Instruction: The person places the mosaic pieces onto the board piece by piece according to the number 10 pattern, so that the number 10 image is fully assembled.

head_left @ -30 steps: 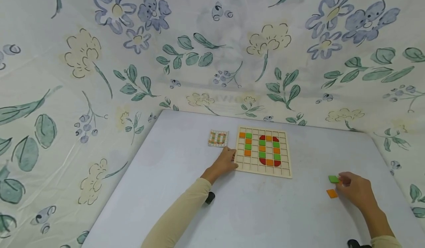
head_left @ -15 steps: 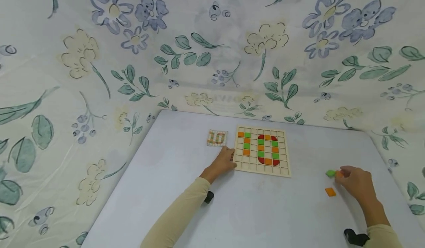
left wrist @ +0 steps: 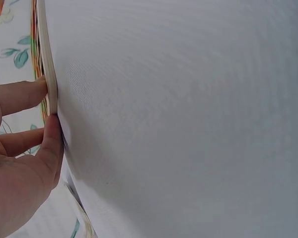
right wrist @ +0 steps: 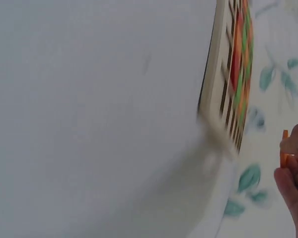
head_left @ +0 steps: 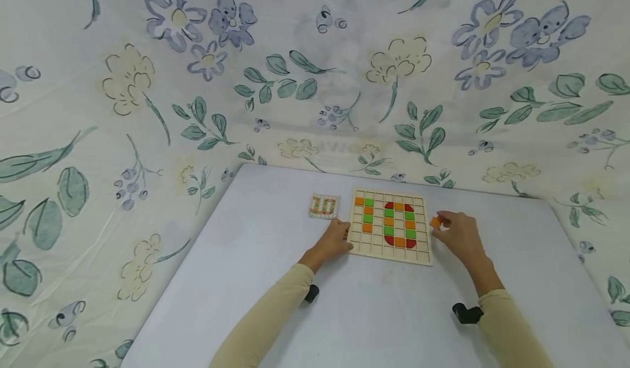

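Note:
A wooden grid board [head_left: 361, 245] lies on the table with orange, green and red tiles set in its cells in the shape of a 10. My left hand [head_left: 333, 241] holds the board's left edge, finger and thumb spaced along the rim [left wrist: 49, 74]. Just off the right edge, my right hand [head_left: 461, 237] pinches an orange square tile [head_left: 435, 222] between thumb and fingers. The right wrist view shows that tile [right wrist: 285, 148] edge-on, apart from the board. Some cells inside the pattern show bare wood.
A small pattern card [head_left: 324, 206] with a matching picture lies left of the board. The white table [head_left: 394, 313] meets a flower-printed cloth [head_left: 305, 122] at the back and left. Black wrist straps' parts [head_left: 466, 314] stick out near the sleeves.
My right hand has moved left and away from the front, from the loose tiles to beside the board, carrying an orange tile. The left hand keeps its place on the board.

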Tool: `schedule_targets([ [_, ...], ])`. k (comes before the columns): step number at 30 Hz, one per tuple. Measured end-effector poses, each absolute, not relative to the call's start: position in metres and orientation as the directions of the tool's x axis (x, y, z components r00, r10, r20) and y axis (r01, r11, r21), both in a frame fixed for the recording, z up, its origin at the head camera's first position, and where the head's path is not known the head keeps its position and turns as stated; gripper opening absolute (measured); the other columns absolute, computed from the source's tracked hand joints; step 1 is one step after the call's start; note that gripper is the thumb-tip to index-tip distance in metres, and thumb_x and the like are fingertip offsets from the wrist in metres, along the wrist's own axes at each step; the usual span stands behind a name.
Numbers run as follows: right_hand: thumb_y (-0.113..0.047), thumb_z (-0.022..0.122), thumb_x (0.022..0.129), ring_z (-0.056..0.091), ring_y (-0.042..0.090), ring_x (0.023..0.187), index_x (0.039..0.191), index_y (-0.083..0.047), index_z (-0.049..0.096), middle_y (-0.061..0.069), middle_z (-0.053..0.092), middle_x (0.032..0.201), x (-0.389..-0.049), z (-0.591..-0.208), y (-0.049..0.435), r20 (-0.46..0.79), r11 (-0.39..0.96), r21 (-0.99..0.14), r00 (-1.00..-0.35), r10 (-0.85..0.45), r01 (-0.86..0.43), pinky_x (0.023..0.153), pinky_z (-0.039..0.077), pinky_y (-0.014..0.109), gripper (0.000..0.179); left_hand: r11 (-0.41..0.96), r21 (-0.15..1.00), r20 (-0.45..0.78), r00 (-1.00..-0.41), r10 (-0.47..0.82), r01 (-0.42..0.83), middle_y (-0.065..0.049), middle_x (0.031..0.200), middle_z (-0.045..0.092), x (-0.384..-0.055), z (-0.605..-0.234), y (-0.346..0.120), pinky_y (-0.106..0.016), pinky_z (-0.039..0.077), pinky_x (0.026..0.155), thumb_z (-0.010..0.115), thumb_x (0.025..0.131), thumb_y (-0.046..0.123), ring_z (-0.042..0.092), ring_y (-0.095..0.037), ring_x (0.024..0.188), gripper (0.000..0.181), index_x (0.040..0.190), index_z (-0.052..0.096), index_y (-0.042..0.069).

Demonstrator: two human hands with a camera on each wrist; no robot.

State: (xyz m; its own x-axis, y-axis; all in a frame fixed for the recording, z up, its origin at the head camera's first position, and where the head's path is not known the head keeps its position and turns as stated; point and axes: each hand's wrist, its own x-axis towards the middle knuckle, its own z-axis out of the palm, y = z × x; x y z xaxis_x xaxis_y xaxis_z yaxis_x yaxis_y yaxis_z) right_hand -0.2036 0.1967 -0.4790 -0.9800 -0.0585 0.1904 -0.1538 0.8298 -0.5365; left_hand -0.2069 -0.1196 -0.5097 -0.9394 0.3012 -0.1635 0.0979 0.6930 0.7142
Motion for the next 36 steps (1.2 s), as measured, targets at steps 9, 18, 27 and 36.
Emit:
schedule_targets([
  [9, -0.008, 0.078, 0.078, 0.063, 0.023, 0.083, 0.111, 0.006, 0.070, 0.013, 0.070, 0.096, -0.217, -0.492, 0.103, 0.202, 0.739, -0.574, -0.935, -0.290, -0.353, 0.074, 0.055, 0.036, 0.037, 0.696, 0.710, -0.155, -0.939, 0.306, 0.109, -0.012, 0.110, 0.043, -0.205, -0.507, -0.121, -0.034, 0.046, 0.087, 0.075, 0.083, 0.000, 0.049, -0.020, 0.099, 0.059, 0.134, 0.049, -0.010],
  [18, -0.014, 0.080, 0.080, 0.059, 0.018, 0.087, 0.115, -0.002, 0.071, 0.006, 0.069, 0.099, -0.216, -0.497, 0.049, 0.065, 0.718, -0.616, -0.929, -0.364, -0.324, 0.079, 0.053, 0.031, 0.038, 0.726, 0.672, -0.139, -0.937, 0.321, 0.149, -0.012, 0.111, 0.044, -0.206, -0.507, -0.120, -0.033, 0.045, 0.089, 0.076, 0.083, 0.003, 0.047, -0.019, 0.099, 0.062, 0.136, 0.047, -0.012],
  [27, -0.005, 0.076, 0.076, 0.053, 0.017, 0.077, 0.111, -0.001, 0.072, 0.002, 0.067, 0.088, -0.215, -0.506, 0.038, 0.086, 0.716, -0.598, -0.916, -0.391, -0.361, 0.071, 0.049, 0.029, 0.036, 0.746, 0.647, -0.139, -0.937, 0.321, 0.159, -0.009, 0.106, 0.045, -0.205, -0.508, -0.120, -0.029, 0.046, 0.084, 0.076, 0.083, 0.005, 0.047, -0.017, 0.096, 0.058, 0.133, 0.051, -0.009],
  [36, -0.002, 0.075, 0.077, 0.057, 0.018, 0.082, 0.110, -0.003, 0.073, 0.003, 0.069, 0.094, -0.216, -0.503, 0.036, 0.067, 0.710, -0.596, -0.905, -0.420, -0.374, 0.078, 0.052, 0.034, 0.032, 0.752, 0.639, -0.139, -0.937, 0.320, 0.162, -0.010, 0.107, 0.045, -0.204, -0.507, -0.122, -0.029, 0.045, 0.084, 0.077, 0.083, 0.007, 0.047, -0.018, 0.095, 0.060, 0.134, 0.050, -0.009],
])
